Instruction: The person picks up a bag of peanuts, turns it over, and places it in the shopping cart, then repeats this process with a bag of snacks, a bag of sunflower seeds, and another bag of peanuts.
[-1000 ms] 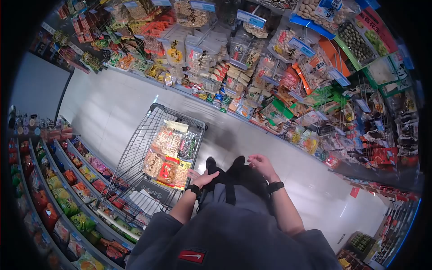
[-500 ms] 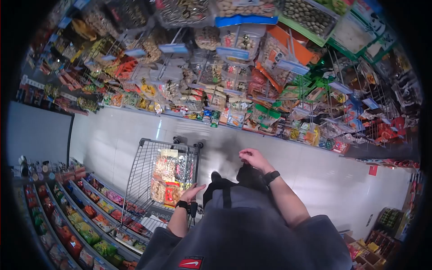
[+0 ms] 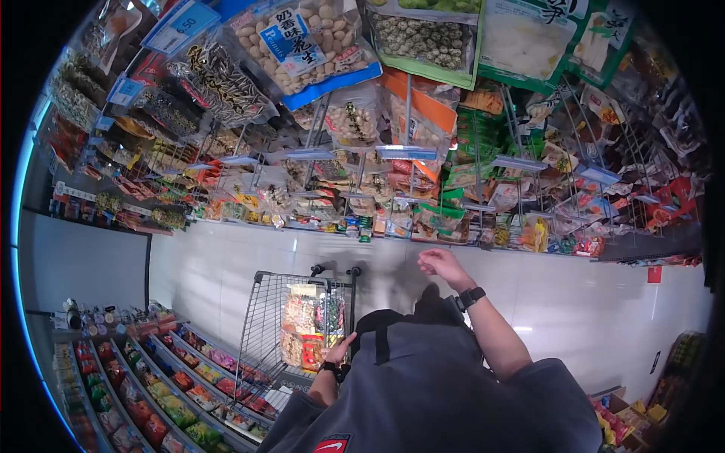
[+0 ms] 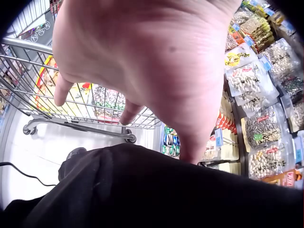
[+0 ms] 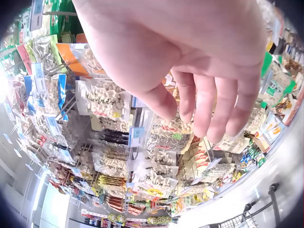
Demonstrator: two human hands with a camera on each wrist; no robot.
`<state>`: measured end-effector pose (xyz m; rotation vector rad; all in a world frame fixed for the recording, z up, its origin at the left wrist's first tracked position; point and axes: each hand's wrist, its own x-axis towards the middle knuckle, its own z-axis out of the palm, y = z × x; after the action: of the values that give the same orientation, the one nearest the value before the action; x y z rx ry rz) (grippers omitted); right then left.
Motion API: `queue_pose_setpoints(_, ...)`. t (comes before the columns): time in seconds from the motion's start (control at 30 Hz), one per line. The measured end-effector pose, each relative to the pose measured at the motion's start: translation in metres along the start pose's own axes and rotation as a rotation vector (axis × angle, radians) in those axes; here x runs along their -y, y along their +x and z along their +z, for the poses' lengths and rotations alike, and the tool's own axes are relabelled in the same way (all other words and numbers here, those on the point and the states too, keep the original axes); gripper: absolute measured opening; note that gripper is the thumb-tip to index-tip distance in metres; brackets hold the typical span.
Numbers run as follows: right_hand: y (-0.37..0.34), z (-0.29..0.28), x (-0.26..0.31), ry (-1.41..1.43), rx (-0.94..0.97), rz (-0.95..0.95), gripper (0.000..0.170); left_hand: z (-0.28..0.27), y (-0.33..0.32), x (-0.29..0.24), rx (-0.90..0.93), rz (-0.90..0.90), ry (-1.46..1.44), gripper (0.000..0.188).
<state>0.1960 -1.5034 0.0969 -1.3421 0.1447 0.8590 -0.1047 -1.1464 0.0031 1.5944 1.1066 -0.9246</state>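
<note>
My left hand (image 3: 340,349) hangs beside the shopping cart (image 3: 257,321), between its side and my body. In the left wrist view the left hand (image 4: 142,57) is spread, thumb pointing down, with nothing in it. Inside the cart lie several bags of nuts and snacks (image 3: 300,309), one with a red label (image 3: 312,352). My right hand (image 3: 444,266) is held out in front of me over the aisle floor. Its fingers (image 5: 205,102) hang loosely bent and hold nothing; hanging snack bags (image 5: 161,137) show behind them in the right wrist view.
A wall of hooks carries snack bags, among them a blue-edged peanut bag (image 3: 306,45) and a green-edged bag (image 3: 423,45), with price tags (image 3: 408,152). Shelves of packaged snacks (image 3: 162,392) line the left. Pale tiled floor (image 3: 529,294) runs between; boxed goods (image 3: 627,415) stand at lower right.
The head view has tilted up and turned toward the hanging bags, so the peanut bag now looks larger and the cart lower. My left hand has drawn in closer to my body. The right stays raised.
</note>
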Motion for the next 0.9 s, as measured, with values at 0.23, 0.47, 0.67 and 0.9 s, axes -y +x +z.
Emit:
queue_pose_setpoints(0.23, -0.007, -0.023, 0.005, 0.044, 0.006, -0.036, 0.027, 0.02, 0.028, -0.013, 0.387, -0.046, -0.23, 0.101)
queue_pose_setpoints(0.47, -0.011, -0.027, 0.008, -0.003, 0.03, -0.005, 0.03, 0.045, -0.043, -0.066, 0.286, 0.026, -0.41, 0.08)
queue_pose_setpoints(0.67, -0.015, -0.02, 0.009, 0.019, 0.043, 0.035, 0.033, 0.041, -0.033, -0.06, 0.352, -0.056, -0.467, 0.092)
queue_pose_setpoints(0.9, -0.023, -0.013, 0.004, -0.033, 0.037, 0.153, 0.03, 0.055, 0.009, -0.028, 0.301, -0.013, -0.496, 0.089)
